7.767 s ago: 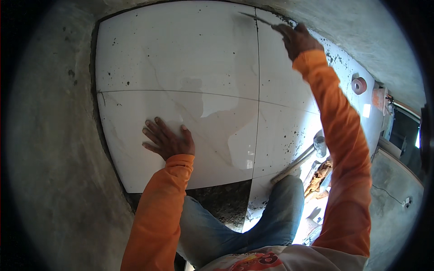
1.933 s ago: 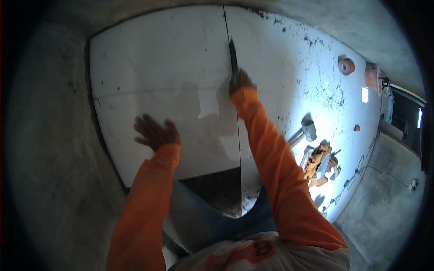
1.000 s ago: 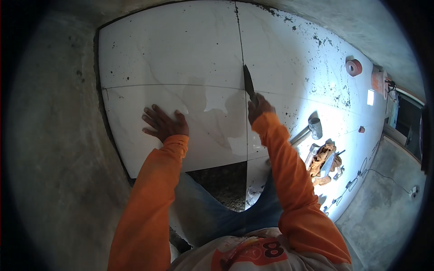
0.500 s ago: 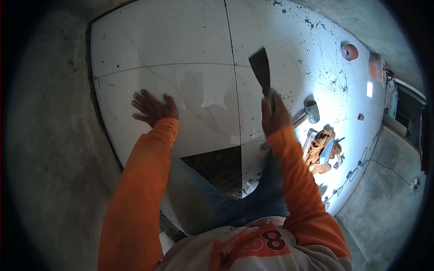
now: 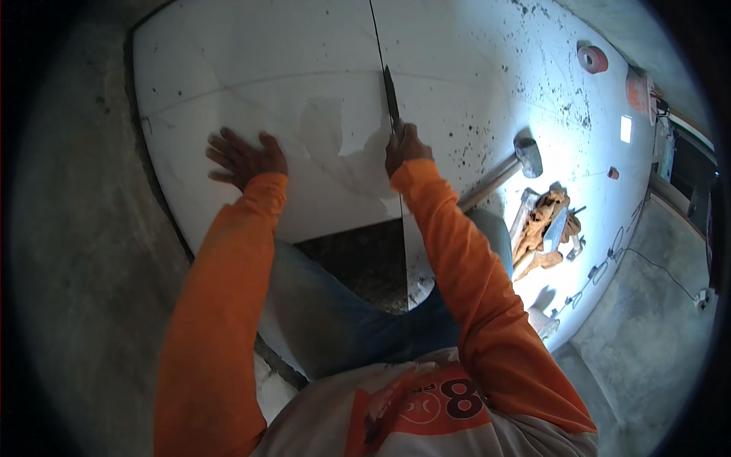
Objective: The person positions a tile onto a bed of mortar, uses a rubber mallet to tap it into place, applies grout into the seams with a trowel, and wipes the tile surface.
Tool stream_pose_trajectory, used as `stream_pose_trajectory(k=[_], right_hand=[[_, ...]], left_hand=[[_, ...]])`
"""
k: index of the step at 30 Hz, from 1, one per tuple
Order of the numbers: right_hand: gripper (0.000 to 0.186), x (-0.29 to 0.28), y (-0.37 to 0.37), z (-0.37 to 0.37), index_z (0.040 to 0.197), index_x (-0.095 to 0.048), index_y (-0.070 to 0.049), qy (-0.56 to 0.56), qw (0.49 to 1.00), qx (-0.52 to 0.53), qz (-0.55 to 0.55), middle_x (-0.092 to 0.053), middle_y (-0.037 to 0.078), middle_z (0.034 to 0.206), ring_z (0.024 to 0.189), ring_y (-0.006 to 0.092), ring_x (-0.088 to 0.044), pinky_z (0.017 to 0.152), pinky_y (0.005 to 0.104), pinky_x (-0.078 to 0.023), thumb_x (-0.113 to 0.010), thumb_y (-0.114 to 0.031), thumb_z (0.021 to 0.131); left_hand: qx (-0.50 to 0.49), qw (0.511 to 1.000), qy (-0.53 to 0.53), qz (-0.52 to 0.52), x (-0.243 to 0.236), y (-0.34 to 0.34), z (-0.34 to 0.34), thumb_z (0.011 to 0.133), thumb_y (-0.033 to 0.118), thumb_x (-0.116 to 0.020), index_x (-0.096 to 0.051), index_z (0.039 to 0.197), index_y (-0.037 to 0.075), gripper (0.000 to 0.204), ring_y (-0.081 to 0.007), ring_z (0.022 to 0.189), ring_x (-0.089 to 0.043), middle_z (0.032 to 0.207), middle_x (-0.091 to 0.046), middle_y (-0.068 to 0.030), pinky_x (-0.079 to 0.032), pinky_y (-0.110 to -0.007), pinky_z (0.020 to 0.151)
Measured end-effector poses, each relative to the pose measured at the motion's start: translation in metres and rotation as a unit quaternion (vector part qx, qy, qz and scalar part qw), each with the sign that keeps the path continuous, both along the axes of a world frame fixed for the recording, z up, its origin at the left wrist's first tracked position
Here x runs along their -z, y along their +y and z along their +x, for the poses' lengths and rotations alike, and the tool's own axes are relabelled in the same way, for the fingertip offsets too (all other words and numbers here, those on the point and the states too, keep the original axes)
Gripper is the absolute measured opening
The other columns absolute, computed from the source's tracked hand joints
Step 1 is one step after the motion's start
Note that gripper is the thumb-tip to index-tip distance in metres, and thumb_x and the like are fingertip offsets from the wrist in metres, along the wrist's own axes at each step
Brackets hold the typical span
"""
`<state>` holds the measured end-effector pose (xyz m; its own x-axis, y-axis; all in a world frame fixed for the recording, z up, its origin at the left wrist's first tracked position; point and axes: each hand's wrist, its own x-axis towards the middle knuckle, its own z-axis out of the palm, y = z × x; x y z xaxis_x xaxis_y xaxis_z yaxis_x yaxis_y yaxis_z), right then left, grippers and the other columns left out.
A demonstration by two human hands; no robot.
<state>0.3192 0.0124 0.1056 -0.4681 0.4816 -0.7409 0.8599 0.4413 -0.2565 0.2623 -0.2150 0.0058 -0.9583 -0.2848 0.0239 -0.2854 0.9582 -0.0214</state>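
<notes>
My right hand [image 5: 406, 146] grips a flat metal scraper [image 5: 391, 95] whose blade stands edge-on in the dark joint [image 5: 375, 34] between two large white floor tiles. My left hand [image 5: 245, 158] lies flat, fingers spread, on the near left white tile [image 5: 304, 152]. Both sleeves are orange. A bare dark patch of mortar bed [image 5: 358, 255] shows just in front of my knees, between the arms.
A rubber mallet [image 5: 509, 167] lies on the right tile beside my right arm. Past it lie a trowel and rags [image 5: 544, 228], an orange tape roll [image 5: 592, 58], and a thin cable [image 5: 632, 255]. Grey concrete [image 5: 76, 228] borders the tiles on the left.
Half a second ago my right hand held the scraper lifted, blade flat to the camera; now the blade is back down in the joint. My left hand stays pressed on the tile.
</notes>
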Motion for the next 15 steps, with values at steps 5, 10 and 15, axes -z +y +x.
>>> stream_pose_trajectory(k=[5, 10, 15], right_hand=[[0.032, -0.026, -0.005, 0.09, 0.112, -0.043, -0.008, -0.147, 0.915, -0.372, 0.046, -0.06, 0.026, 0.098, 0.097, 0.0416, -0.056, 0.079, 0.0429, -0.048, -0.05, -0.028, 0.089], [0.033, -0.021, -0.013, 0.079, 0.108, -0.045, -0.002, -0.053, 0.997, -0.059, -0.003, -0.06, 0.03, 0.093, 0.09, 0.0496, -0.055, 0.078, 0.0504, -0.046, -0.048, -0.029, 0.089], [0.035, 0.019, -0.001, 0.186, 0.106, -0.046, -0.001, -0.001, 0.867, -0.489, 0.097, -0.059, 0.029, 0.095, 0.093, 0.0474, -0.054, 0.078, 0.0498, -0.046, -0.045, -0.032, 0.09]], left_hand=[[-0.014, 1.0, -0.028, -0.003, 0.0, -0.002, 0.001, 0.085, 0.046, -0.04, -0.014, 0.143, 0.006, 0.075, -0.0357, 0.138, -0.008, 0.149, -0.011, -0.0175, -0.009, -0.062, 0.104], [-0.011, 1.0, -0.024, 0.001, 0.002, -0.002, 0.0, 0.085, 0.048, -0.038, -0.016, 0.142, 0.005, 0.075, -0.0363, 0.137, -0.008, 0.149, -0.011, -0.0184, -0.008, -0.062, 0.105], [-0.003, 1.0, 0.019, 0.018, 0.006, 0.001, 0.0, 0.084, 0.049, -0.038, -0.018, 0.142, 0.004, 0.075, -0.0363, 0.137, -0.009, 0.148, -0.013, -0.0192, -0.008, -0.063, 0.104]])
